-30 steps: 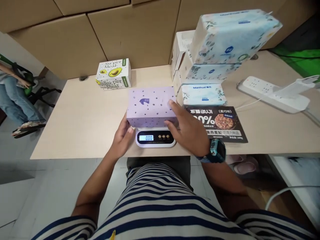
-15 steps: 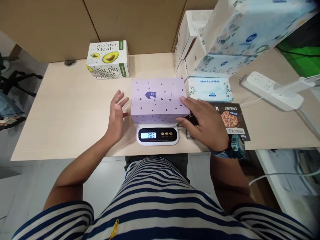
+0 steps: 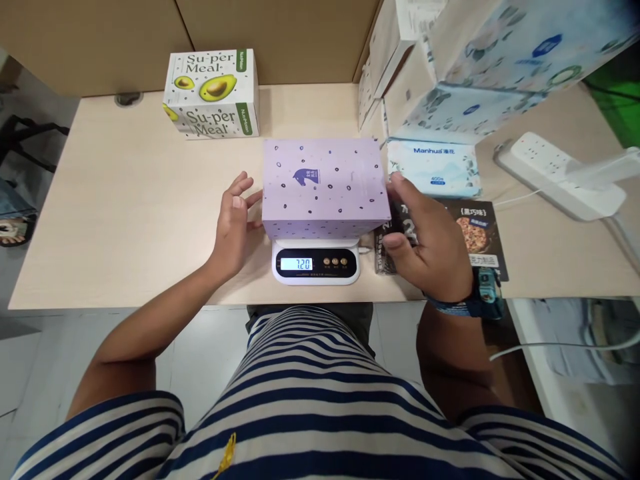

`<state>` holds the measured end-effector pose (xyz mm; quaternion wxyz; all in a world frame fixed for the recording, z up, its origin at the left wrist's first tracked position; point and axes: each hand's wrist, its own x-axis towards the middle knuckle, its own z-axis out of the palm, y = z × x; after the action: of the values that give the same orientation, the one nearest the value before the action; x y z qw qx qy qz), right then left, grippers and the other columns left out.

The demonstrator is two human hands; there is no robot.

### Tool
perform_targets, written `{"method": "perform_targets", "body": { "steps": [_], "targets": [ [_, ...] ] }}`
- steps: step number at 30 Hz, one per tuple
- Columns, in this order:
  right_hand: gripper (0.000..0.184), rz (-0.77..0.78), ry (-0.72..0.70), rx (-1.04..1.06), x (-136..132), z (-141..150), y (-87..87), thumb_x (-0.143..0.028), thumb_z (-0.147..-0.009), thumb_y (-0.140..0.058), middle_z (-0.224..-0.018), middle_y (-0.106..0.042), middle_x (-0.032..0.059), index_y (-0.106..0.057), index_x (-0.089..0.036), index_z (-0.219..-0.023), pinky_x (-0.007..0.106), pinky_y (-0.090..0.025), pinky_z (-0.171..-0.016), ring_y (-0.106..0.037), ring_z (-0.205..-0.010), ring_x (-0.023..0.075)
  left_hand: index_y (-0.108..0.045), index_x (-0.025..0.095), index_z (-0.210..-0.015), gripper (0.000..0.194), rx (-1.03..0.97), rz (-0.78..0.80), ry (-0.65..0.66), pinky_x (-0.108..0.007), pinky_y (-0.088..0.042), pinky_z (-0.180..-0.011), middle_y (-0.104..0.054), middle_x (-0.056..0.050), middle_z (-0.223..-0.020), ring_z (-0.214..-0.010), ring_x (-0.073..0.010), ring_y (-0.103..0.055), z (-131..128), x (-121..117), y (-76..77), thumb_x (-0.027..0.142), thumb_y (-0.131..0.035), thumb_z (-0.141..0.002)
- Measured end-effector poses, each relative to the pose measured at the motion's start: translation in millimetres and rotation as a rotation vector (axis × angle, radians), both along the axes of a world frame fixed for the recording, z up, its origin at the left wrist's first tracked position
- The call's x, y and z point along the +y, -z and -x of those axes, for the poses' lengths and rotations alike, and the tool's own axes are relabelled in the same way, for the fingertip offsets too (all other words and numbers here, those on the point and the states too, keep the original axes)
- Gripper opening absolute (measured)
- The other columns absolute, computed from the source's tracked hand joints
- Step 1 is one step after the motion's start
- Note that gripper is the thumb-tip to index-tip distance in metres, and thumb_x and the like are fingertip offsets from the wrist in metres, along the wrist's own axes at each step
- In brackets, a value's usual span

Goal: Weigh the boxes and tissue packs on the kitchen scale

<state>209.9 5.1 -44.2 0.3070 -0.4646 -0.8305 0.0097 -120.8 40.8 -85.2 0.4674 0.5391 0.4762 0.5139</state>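
A lilac box with dark oval marks and a blue horse-head print rests on a white digital scale. The scale's lit display reads about 7.20. My left hand is beside the box's left side, fingers spread, its fingertips at or very near that side; contact is hard to make out. To the right of the box, my right hand is open with thumb and fingers apart, the fingers partly hidden behind the thumb side. Beneath this hand lies a dark package with a cookie picture.
An avocado-printed "Su-per Meal" box stands at the back left. Tissue packs are stacked at the back right beside white boxes. A white power strip with cords lies on the right. The desk's front edge is close to my body.
My right hand has come off the lilac box and moved slightly right. The scale reading has gone from about 2.06 to 7.20. The view has shifted a little.
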Motion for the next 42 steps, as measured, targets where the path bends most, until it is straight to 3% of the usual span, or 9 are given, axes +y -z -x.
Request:
{"method": "perform_targets", "body": {
  "steps": [7, 13, 20, 26, 30, 33, 36, 39, 42],
  "targets": [
    [0.088, -0.063, 0.068, 0.015, -0.7, -4.0, 10.4, -0.078, -0.111, -0.027, -0.151, -0.074, 0.0181, -0.037, -0.023, -0.179, 0.063, -0.057, -0.121, -0.073, -0.137, 0.0382, -0.061, 0.03, -0.146, 0.078, -0.086, 0.05, 0.006, -0.055, -0.068, -0.104, -0.057, -0.016, -0.169, -0.147, -0.0392, -0.065, -1.9, 0.4, -2.0, 0.091, -0.052, -0.099],
    [0.102, 0.007, 0.096, 0.008, -0.8, -8.5, 11.1, -0.089, -0.102, -0.043, -0.155, -0.071, 0.0206, -0.04, -0.02, -0.177, 0.071, -0.048, -0.128, -0.067, -0.145, 0.0432, -0.066, 0.029, -0.139, 0.073, -0.03, 0.006, -0.036, -0.051, -0.068, -0.098, -0.058, -0.014, -0.168, -0.139, -0.0364, -0.069, -0.1, 1.6, -1.2, 0.09, -0.051, -0.101],
    [0.1, -0.034, 0.121, 0.021, -0.7, -4.4, 13.7, -0.091, -0.103, -0.034, -0.145, -0.077, 0.0189, -0.052, -0.02, -0.17, 0.067, -0.052, -0.125, -0.073, -0.137, 0.0404, -0.061, 0.033, -0.139, 0.061, -0.092, 0.06, 0.041, -0.05, -0.071, -0.094, -0.076, -0.011, -0.137, -0.133, -0.0332, -0.075, 3.5, 5.5, 3.2, 0.08, -0.064, -0.102],
    [0.094, -0.051, 0.099, 0.042, 0.3, -4.0, 14.8, -0.089, -0.104, -0.032, -0.143, -0.079, 0.0159, -0.051, -0.026, -0.171, 0.071, -0.048, -0.129, -0.077, -0.132, 0.0384, -0.057, 0.032, -0.138, 0.063, -0.161, 0.117, 0.088, -0.053, -0.074, -0.098, -0.075, -0.013, -0.144, -0.142, -0.0348, -0.073, 2.3, 4.3, -1.5, 0.081, -0.067, -0.1],
    [0.081, -0.16, 0.158, 0.193, 2.4, -3.7, 17.7, -0.079, -0.111, -0.022, -0.162, -0.068, 0.0136, -0.034, -0.037, -0.18, 0.081, -0.03, -0.137, -0.065, -0.153, 0.0394, -0.054, 0.028, -0.15, 0.077, -0.119, 0.12, 0.103, -0.064, -0.066, -0.116, -0.066, -0.021, -0.158, -0.161, -0.0408, -0.056, 8.1, 5.0, 1.7, 0.087, -0.057, -0.101],
    [0.082, -0.235, 0.289, 0.48, 3.9, 4.7, 25.6, -0.073, -0.113, -0.013, -0.178, -0.05, 0.016, -0.027, -0.032, -0.182, 0.077, -0.035, -0.137, -0.048, -0.168, 0.0387, -0.043, 0.029, -0.167, 0.097, -0.05, 0.063, 0.084, -0.072, -0.04, -0.138, -0.037, -0.021, -0.184, -0.177, -0.0457, -0.028, 11.1, 3.6, 7.0, 0.096, -0.047, -0.097],
    [0.085, -0.021, 0.287, 0.577, 1.8, 26.3, 28.9, -0.073, -0.113, -0.014, -0.182, -0.044, 0.0192, -0.032, -0.025, -0.181, 0.071, -0.041, -0.137, -0.044, -0.171, 0.0366, -0.022, 0.035, -0.179, 0.105, 0.072, -0.09, 0.205, -0.071, -0.019, -0.146, -0.006, -0.012, -0.195, -0.181, -0.0448, -0.005, 9.0, -2.9, 9.4, 0.095, -0.046, -0.097],
    [0.094, 0.184, 0.137, 0.372, 1.2, 54.7, 12.6, -0.087, -0.106, -0.032, -0.184, -0.038, 0.0166, -0.048, -0.026, -0.175, 0.067, -0.044, -0.137, -0.044, -0.17, 0.038, 0.008, 0.036, -0.182, 0.122, 0.185, -0.26, 0.444, -0.069, -0.022, -0.146, -0.002, -0.014, -0.195, -0.181, -0.0442, -0.011, 10.3, -11.1, 4.4, 0.084, -0.065, -0.097],
    [0.1, 0.08, 0.011, 0.271, 17.7, 82.5, -25.9, -0.096, -0.098, -0.038, -0.184, -0.04, 0.0131, -0.057, -0.027, -0.168, 0.062, -0.049, -0.135, -0.046, -0.169, 0.0374, 0.015, 0.036, -0.181, 0.13, 0.3, -0.402, 0.403, -0.07, -0.024, -0.146, -0.008, -0.018, -0.194, -0.18, -0.0457, -0.015, 25.2, -7.9, -11.6, 0.073, -0.076, -0.096]
  ]
}}
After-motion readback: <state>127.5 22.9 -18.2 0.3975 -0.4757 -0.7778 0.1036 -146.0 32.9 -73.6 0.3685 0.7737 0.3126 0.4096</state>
